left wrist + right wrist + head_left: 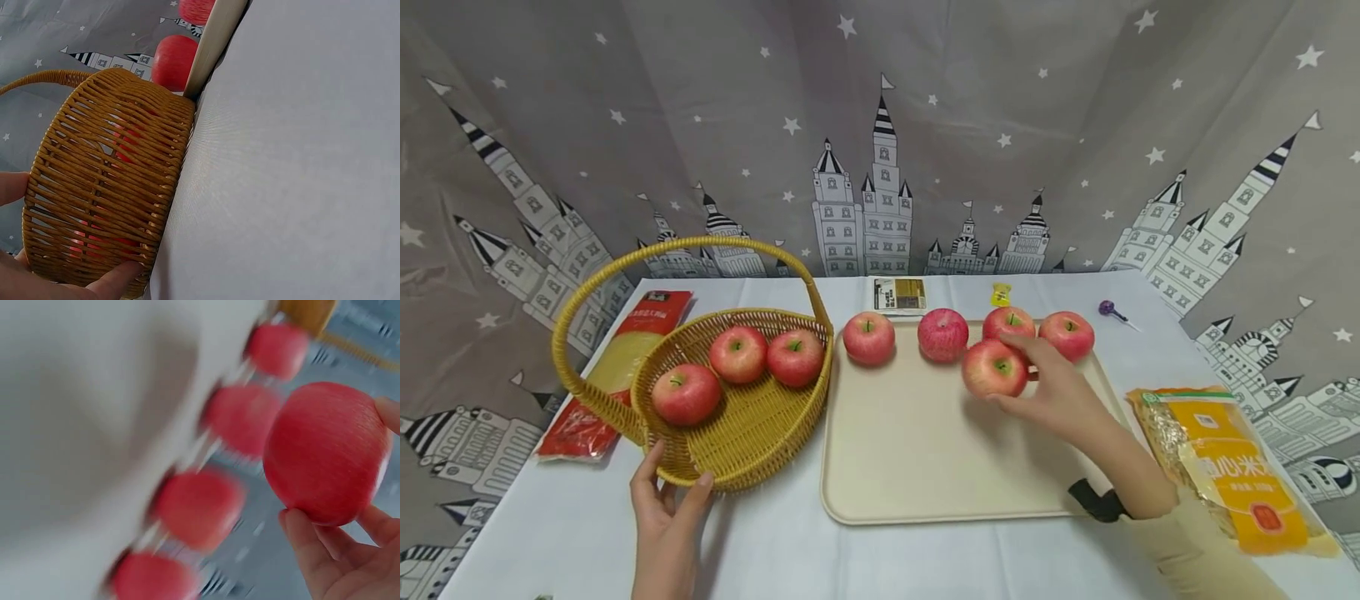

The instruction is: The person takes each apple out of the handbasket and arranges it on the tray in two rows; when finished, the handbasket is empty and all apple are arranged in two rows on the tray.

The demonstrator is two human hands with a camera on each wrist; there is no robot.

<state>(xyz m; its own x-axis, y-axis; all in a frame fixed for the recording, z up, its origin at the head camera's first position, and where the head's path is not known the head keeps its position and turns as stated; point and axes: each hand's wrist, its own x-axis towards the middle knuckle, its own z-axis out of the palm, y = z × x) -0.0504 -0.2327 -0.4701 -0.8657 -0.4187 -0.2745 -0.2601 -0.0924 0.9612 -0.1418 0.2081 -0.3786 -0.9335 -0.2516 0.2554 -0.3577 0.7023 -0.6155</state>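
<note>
My right hand [1056,392] holds a red apple [995,369] above the tray; in the right wrist view this apple [328,453] sits between thumb and fingertips. My left hand [666,525] grips the near rim of a wicker basket [775,442] with a tall arched handle. In the left wrist view the thumb presses the basket's woven side [106,181]. Three apples, one of them here [687,394], lie in the basket. Along the far edge of the beige tray [917,467] stand several more apples, including a darker one [943,335].
A red-and-yellow food packet [632,342] lies behind the basket's left side. Right of the tray is an orange grain bag [1240,475]. Behind the tray are a small card-like packet [899,294], a yellow wrapped candy [1001,294] and a purple lollipop [1108,309]. A printed grey curtain [715,150] hangs behind.
</note>
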